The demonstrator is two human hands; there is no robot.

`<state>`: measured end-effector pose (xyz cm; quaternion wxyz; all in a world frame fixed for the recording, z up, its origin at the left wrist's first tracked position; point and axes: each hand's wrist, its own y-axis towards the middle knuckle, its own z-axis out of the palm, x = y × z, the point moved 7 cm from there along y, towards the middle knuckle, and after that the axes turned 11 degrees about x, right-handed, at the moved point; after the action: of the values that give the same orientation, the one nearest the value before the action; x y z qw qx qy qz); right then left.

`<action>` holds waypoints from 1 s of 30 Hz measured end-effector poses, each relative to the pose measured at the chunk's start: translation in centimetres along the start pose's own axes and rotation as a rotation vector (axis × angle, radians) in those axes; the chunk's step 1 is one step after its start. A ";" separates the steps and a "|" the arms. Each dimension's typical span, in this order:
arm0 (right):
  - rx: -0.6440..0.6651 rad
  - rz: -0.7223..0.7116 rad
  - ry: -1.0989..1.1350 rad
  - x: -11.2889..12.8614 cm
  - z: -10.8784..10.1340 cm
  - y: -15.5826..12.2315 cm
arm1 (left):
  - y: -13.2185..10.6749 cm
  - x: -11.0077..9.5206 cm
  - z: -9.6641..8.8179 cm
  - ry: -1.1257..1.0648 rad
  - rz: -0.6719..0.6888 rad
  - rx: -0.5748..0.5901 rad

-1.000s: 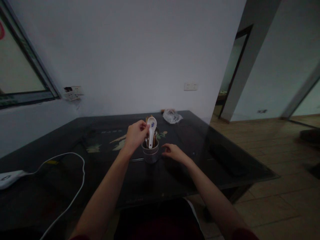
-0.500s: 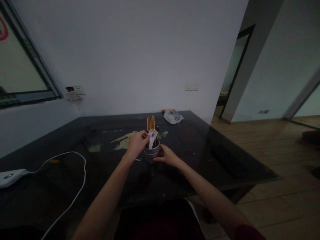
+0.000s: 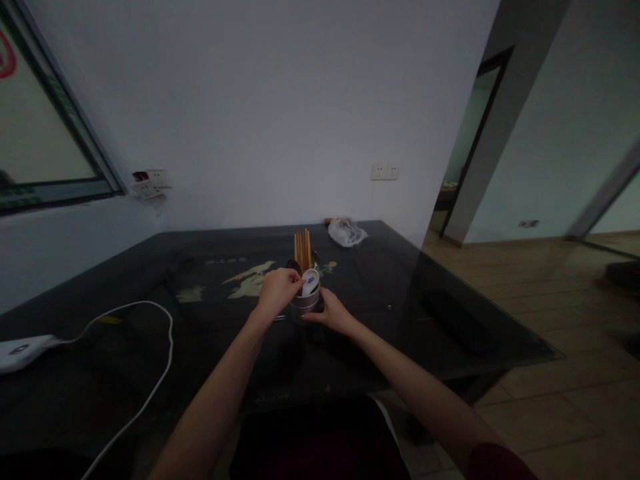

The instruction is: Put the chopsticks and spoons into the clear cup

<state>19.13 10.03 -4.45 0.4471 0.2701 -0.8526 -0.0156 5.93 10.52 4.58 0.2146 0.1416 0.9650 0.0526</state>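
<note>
A small metal utensil cup [image 3: 305, 305] stands on the dark glass-topped table [image 3: 380, 333], with wooden chopsticks [image 3: 302, 249] sticking up out of it. My left hand [image 3: 278, 291] pinches a white ceramic spoon [image 3: 311, 281] with a blue mark, its bowl just above the cup's rim and its handle down inside. My right hand [image 3: 331, 311] is wrapped round the cup's right side, holding it.
A white cable [image 3: 150, 373] runs across the table's left part to a white device [image 3: 23, 350] at the left edge. A crumpled plastic bag [image 3: 346, 233] lies at the far edge by the wall. The table's right edge borders open wooden floor.
My left hand has lowered the spoon from above the cup down into it. My right hand moved from the table beside the cup to grip the cup's side.
</note>
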 end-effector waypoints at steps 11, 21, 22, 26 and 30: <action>-0.023 0.051 -0.063 -0.3 0.0 0.0 | -0.2 -0.5 -0.1 0.149 -0.058 -0.010; -0.025 0.057 -0.077 -0.2 -0.1 -0.1 | -0.6 -1.3 -0.5 0.277 -0.040 0.034; -0.024 0.057 -0.076 -0.2 -0.1 -0.1 | -0.7 -1.3 -0.5 0.279 -0.039 0.038; -0.033 0.056 -0.064 -0.2 -0.1 -0.1 | -1.1 -1.6 -0.9 0.284 -0.020 0.022; -0.044 0.049 -0.075 -0.2 -0.2 -0.3 | -1.8 -1.8 -2.0 0.224 0.012 -0.026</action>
<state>19.50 9.91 -4.51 0.4207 0.2385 -0.8746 -0.0338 6.15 8.21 6.80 0.1066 0.1379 0.9813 0.0817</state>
